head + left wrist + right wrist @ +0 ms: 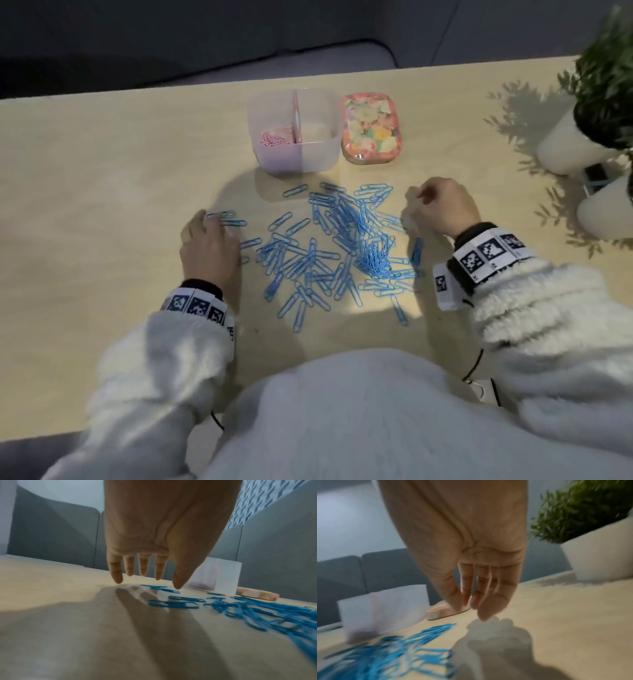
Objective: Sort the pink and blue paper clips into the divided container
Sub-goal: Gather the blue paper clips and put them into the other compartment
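So both hands are down low over the worktop (102, 178) with a big scatter of blue paper clips (339, 246) spread between them. The left hand (209, 248) sits at the left edge of the pile, fingers (143, 566) straight and spread, tips pointing down at the wood and holding nothing. The left wrist view shows the thumb tip right by a couple of loose blue clips (161, 588), though I can't tell if it's actually touching them.

The right hand (440, 209) is on the other side of the pile, fingers loosely bent down toward the worktop with nothing in them as far as I can see. The right wrist view is pretty blurry, so take that with a grain of salt. A few blue clips lie just beside and under its fingertips in the head view.

Beyond both hands, on the far side of the pile, stands the divided container (323, 150), translucent plastic. The pink paper clips (275, 138) sit in its left compartment. What's in the right compartment I can't make out.

Just right of the container, ahead of the right hand, is a floral tin lid (371, 128) lying flat. Further out past the right hand there's a potted plant (606, 68) in a white pot.
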A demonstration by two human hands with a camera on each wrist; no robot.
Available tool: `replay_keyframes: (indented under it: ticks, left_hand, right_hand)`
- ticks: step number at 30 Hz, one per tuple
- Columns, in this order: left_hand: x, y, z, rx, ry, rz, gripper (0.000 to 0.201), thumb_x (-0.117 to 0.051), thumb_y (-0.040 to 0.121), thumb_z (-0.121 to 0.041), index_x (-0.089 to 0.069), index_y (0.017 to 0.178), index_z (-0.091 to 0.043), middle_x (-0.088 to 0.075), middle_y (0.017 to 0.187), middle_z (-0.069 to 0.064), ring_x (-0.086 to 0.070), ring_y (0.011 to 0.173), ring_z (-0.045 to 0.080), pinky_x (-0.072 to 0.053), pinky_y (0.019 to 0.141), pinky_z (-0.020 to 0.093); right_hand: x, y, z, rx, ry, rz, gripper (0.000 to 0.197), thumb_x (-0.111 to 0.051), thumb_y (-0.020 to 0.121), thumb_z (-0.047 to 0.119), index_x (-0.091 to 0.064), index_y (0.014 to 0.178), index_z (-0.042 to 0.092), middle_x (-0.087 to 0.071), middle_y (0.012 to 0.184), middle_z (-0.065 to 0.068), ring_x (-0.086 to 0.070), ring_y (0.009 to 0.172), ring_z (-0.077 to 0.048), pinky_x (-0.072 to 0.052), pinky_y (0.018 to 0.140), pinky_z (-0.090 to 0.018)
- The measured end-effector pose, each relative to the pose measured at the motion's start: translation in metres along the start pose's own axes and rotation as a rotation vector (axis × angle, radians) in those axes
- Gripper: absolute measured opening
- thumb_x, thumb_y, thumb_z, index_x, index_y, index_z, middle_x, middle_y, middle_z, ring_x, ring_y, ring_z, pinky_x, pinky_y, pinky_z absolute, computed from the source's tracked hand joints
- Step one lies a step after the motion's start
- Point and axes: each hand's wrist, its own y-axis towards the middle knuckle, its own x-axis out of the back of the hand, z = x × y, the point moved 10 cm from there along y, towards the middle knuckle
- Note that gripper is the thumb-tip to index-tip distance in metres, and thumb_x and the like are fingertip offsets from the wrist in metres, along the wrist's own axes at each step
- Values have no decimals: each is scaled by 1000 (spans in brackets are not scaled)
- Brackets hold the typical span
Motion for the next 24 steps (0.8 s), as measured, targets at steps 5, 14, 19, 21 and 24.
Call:
replay_keyframes:
  ticks: [5, 14, 19, 21, 24]
  left_hand:
    - [-24, -8, -29, -160, 83, 119, 67, -28, 80, -45, -48, 129, -4, -46, 137, 23, -40, 127, 38, -31, 109, 44]
    - [-56, -43, -94, -323, 200, 188, 55, -53, 86, -42, -39, 135, -22, -34, 147, 3, -30, 135, 27, -34, 105, 43]
    - [-56, -41, -92, -344, 196, 192, 51, -55, 86, -37, -41, 133, -22, -37, 145, 2, -32, 133, 27, -35, 102, 44]
    - [-56, -40, -93, -338, 192, 199, 49, -55, 86, -37, -43, 131, -21, -39, 143, 2, -33, 131, 28, -36, 101, 44]
    - [-51, -33, -95, -303, 157, 190, 43, -54, 86, -35, -47, 125, -19, -41, 138, 4, -37, 126, 30, -39, 97, 46]
  right_hand:
    - [-47, -39, -5, -15, -137, 299, 74, -78, 58, 56, -49, 113, 15, -52, 117, -12, -57, 105, -31, -47, 92, -42]
    - [-67, -29, 34, 196, 33, 324, 26, -66, 74, -1, -56, 89, 17, -50, 85, -8, -47, 74, -19, -36, 62, -26]
    - [-39, -8, 12, 125, 248, 385, 39, -57, 79, -14, -48, 70, 23, -51, 63, -9, -49, 31, -4, -45, 34, -19]
    - [-34, -7, 13, 138, 246, 405, 33, -56, 81, -13, -53, 74, 19, -51, 63, -6, -52, 35, -4, -50, 39, -20]
    - [-30, -1, 19, 173, 140, 403, 22, -58, 83, -3, -63, 103, 5, -60, 78, -9, -54, 56, -10, -49, 50, -13]
